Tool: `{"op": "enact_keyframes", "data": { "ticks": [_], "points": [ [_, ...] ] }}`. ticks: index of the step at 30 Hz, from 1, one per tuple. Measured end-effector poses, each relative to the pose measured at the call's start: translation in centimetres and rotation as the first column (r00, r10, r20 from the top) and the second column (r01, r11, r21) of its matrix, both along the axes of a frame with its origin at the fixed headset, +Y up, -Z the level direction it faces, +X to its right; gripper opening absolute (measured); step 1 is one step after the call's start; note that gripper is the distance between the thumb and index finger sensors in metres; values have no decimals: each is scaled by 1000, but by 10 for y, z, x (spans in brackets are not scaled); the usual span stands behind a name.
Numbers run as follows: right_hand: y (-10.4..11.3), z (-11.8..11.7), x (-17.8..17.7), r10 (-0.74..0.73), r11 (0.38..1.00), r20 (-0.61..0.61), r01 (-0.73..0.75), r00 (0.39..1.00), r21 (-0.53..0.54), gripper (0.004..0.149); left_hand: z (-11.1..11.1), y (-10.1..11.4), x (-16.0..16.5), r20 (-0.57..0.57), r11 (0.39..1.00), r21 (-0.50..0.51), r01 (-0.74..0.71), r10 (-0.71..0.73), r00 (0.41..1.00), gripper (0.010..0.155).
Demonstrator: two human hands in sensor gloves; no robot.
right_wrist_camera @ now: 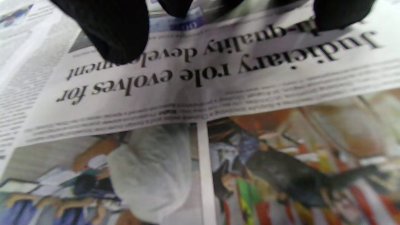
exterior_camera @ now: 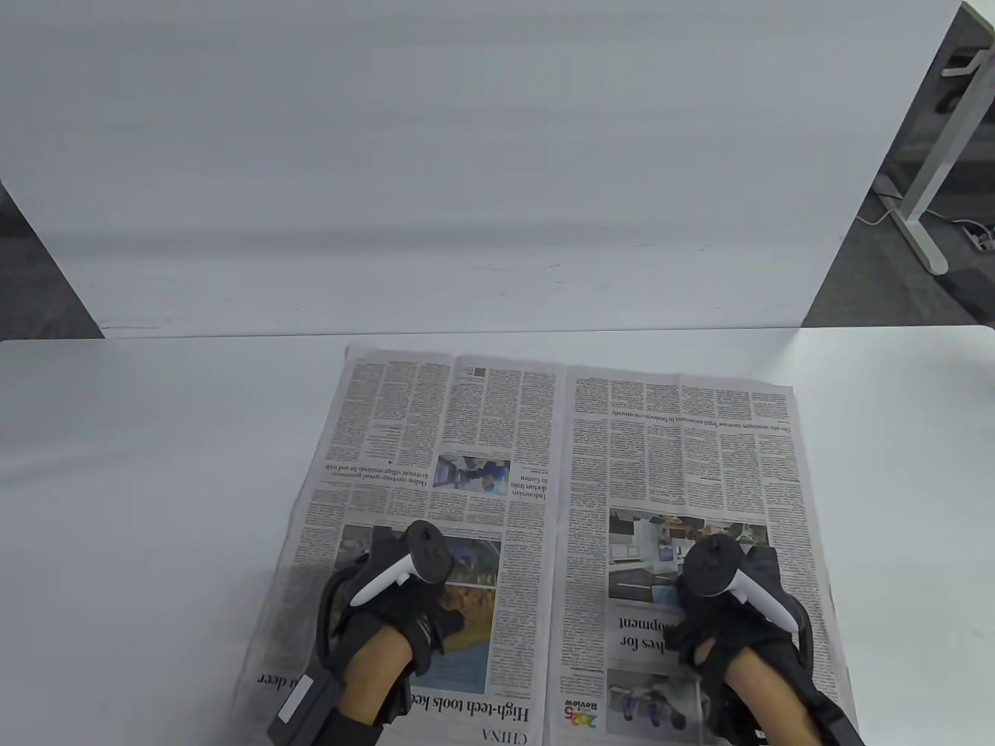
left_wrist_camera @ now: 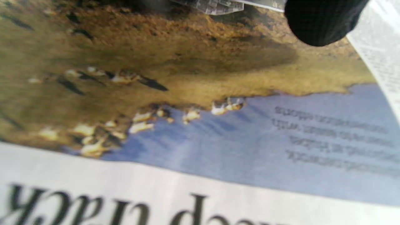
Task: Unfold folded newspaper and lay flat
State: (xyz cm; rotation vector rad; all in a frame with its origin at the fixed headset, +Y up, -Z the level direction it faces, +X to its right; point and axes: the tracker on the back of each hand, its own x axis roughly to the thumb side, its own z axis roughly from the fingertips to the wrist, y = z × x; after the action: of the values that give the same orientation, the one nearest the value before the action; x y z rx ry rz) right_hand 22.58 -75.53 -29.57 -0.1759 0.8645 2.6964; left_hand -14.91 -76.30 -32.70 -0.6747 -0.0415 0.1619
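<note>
Black gloves cover both hands, left hand [exterior_camera: 404,614] and right hand [exterior_camera: 727,622]; black-and-white trackers sit behind the fingers; bare wrists show.

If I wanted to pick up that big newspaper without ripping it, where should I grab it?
The newspaper lies open and flat with a crease down its middle. Probably best to pinch its two outer side edges, left hand from the left and right hand from the right, so the thin sheet stays spread.
</note>
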Motion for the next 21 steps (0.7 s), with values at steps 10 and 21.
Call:
{"op": "enact_keyframes", "data": {
  "ticks": [10, 21],
  "points": [
    [-12, -14, 11, -4, 999, 38, 3, 999, 33, 80, 4, -6, 14, -12, 995, 6, 99, -98, 995, 83],
    [-19, -38, 23, -67, 995, 78, 60, 995, 78, 78, -8, -7, 20, -47, 993, 43, 109, -107, 993, 82]
  ]
}}
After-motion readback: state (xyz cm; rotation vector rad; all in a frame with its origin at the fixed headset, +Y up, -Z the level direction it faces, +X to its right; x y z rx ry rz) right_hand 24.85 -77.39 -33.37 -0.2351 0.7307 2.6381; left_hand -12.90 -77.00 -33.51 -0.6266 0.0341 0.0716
